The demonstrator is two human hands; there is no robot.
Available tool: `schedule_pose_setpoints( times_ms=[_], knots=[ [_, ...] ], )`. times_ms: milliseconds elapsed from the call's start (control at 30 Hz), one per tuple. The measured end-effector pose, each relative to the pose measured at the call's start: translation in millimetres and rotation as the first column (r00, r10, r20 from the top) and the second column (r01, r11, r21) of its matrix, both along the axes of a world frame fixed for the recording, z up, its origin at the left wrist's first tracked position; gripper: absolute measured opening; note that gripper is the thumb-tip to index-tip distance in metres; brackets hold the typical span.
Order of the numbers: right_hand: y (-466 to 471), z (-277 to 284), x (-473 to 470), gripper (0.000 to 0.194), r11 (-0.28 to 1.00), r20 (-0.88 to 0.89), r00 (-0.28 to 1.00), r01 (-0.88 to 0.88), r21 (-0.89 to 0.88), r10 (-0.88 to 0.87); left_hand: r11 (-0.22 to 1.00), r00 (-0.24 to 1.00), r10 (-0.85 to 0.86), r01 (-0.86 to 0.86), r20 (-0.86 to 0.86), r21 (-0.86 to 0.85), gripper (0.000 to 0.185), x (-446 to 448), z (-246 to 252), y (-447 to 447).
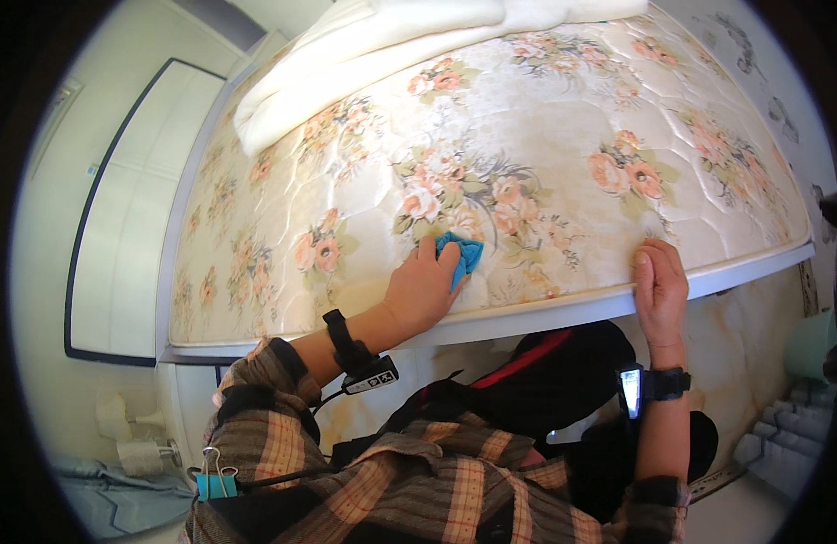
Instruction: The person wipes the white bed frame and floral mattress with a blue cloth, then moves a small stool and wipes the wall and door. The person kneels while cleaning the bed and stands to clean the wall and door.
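Observation:
A quilted mattress (pixel 554 129) with a floral print fills the view before me. My left hand (pixel 425 282) presses a crumpled blue cloth (pixel 467 253) against its top, near the front edge and left of the mattress's middle. The cloth shows between thumb and fingers, partly covered by them. Farther right, my right hand (pixel 661 289) rests at the mattress's front edge. Its fingers are curled in with the thumb against them, and nothing shows in it.
A folded white quilt (pixel 364 61) lies across the mattress's far side. The white bed frame (pixel 527 323) runs along the front, close to my knees. A dark-edged white panel (pixel 133 224) stands at left. Cables hang from my wrist devices. A pale green container (pixel 809 347) is at right.

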State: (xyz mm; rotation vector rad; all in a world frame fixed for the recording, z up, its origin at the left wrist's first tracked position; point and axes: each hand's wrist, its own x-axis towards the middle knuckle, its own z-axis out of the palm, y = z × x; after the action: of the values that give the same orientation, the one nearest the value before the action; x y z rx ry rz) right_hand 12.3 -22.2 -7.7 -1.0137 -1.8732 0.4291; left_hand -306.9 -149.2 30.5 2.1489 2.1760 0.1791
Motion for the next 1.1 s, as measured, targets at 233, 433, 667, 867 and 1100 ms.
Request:
schedule_pose_setpoints(
  times_ms=[233,433,667,867,1100],
  knots=[
    [-6,0,7,0.013,0.999,-0.023,1.000,-0.004,-0.044,0.003,0.988,0.988,-0.152,0.151,0.005,0.032,0.038,33,-1,30],
    [-19,3,14,0.016,0.999,0.066,0.997,0.038,0.004,-0.039,0.962,0.964,-0.265,0.262,0.029,0.074,0.037,57,-5,56],
    [-22,2,25,0.032,0.967,0.219,0.944,0.227,0.119,-0.249,0.904,0.911,-0.413,0.411,-0.005,0.118,0.034,104,-9,99],
    [-15,-6,36,0.042,0.942,0.174,0.926,0.321,0.097,-0.334,0.861,0.867,-0.498,0.491,0.026,0.134,0.032,144,-10,133],
    [-15,-11,46,0.038,0.956,0.114,0.950,0.283,0.077,-0.290,0.773,0.791,-0.612,0.597,0.002,0.213,0.031,188,-14,172]
  ],
)
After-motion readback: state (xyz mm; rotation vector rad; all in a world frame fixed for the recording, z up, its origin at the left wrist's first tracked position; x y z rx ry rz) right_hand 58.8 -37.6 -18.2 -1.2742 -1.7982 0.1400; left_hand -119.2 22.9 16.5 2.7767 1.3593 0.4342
